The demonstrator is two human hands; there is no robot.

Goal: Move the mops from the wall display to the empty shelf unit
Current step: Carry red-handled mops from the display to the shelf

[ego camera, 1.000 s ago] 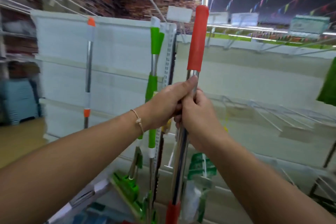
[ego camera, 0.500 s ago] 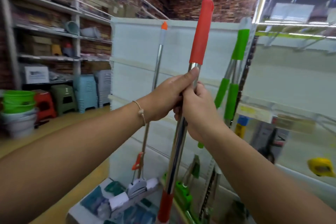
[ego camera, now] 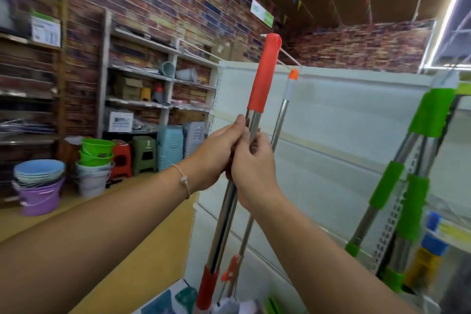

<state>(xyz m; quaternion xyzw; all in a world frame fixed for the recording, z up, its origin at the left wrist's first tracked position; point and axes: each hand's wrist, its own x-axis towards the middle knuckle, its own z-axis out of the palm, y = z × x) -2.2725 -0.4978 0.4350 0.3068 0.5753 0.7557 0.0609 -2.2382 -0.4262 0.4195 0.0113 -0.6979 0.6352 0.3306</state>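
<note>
Centrally, both hands grasp the red mop (ego camera: 262, 76) on its steel pole, just below the upper red sleeve. The pole stands nearly upright, leaning slightly right at the top, in front of the white shelf unit (ego camera: 344, 135). The left hand (ego camera: 214, 158) wraps the pole from the left, thumb on the steel. Its fingers are hidden behind the pole and the right hand (ego camera: 254, 168), whose fingers curl round the pole. The mop's head is cut off by the lower edge. Behind it is an orange mop (ego camera: 279, 120), its middle covered by the hands. The green mops (ego camera: 430, 115) at right are blurred, their lower ends indistinct. Buckets (ego camera: 40, 186) are stacked at left.
</note>
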